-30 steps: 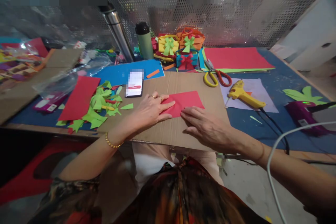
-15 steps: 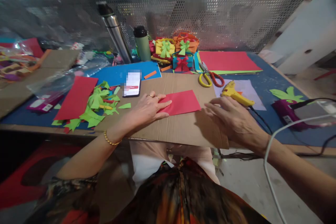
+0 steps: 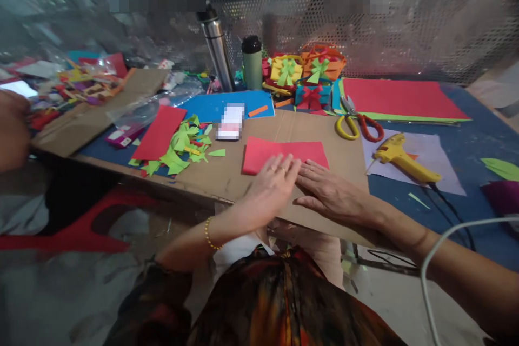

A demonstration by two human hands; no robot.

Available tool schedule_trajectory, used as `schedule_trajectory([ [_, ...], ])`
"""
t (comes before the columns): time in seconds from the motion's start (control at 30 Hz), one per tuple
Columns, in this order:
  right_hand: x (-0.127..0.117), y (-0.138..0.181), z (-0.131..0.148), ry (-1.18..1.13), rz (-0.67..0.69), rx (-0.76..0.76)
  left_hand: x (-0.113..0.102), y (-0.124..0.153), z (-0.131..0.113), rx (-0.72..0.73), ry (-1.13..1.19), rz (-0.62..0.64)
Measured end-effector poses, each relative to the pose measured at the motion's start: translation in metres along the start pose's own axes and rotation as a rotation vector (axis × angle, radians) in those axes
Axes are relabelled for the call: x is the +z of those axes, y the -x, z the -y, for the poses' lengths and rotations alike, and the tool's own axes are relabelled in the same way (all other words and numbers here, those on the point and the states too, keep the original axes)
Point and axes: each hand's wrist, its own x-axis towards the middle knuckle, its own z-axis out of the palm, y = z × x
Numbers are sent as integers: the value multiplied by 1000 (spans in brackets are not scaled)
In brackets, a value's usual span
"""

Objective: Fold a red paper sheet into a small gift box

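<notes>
A folded red paper (image 3: 284, 152) lies on a brown cardboard sheet (image 3: 227, 173) in front of me. My left hand (image 3: 271, 189) lies flat with fingers stretched out, its fingertips on the near edge of the red paper. My right hand (image 3: 330, 192) rests flat beside it, fingers extended and touching the paper's near edge and the cardboard. Neither hand holds anything.
A yellow glue gun (image 3: 401, 158) with a black cord lies right, scissors (image 3: 359, 124) behind it. A phone (image 3: 230, 121), green paper scraps (image 3: 182, 148) and a red sheet (image 3: 159, 132) lie left. Paper gift boxes (image 3: 306, 73), a flask (image 3: 217, 48) and a green bottle (image 3: 252, 62) stand behind. Another person's arm (image 3: 12, 130) is at far left.
My right hand came back from near the glue gun to the red paper. My left hand slid to the paper's near edge. The view shifted and the paper now lies squarer to me.
</notes>
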Motion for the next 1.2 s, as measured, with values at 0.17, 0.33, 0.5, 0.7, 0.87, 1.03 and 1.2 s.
schedule_trajectory([
  [0.17, 7, 3, -3, 6, -45, -24, 28, 10, -19, -139, 111, -29],
  [0.33, 12, 8, -8, 24, -28, 19, 28, 24, -8, -163, 144, -44],
  [0.5, 11, 8, -8, 38, -26, -16, 24, 40, 1, -171, 126, -27],
  [0.7, 8, 5, -6, 31, -39, -17, 20, 72, 23, -285, -17, 11],
  [0.87, 5, 3, -4, 26, -23, -21, 0, 83, 31, -322, -134, -53],
  [1.03, 2, 0, -3, 26, 2, -9, -15, 42, 9, -235, -18, -270],
  [1.2, 2, -1, -2, 7, 16, 5, -5, -3, 5, -242, 228, -50],
])
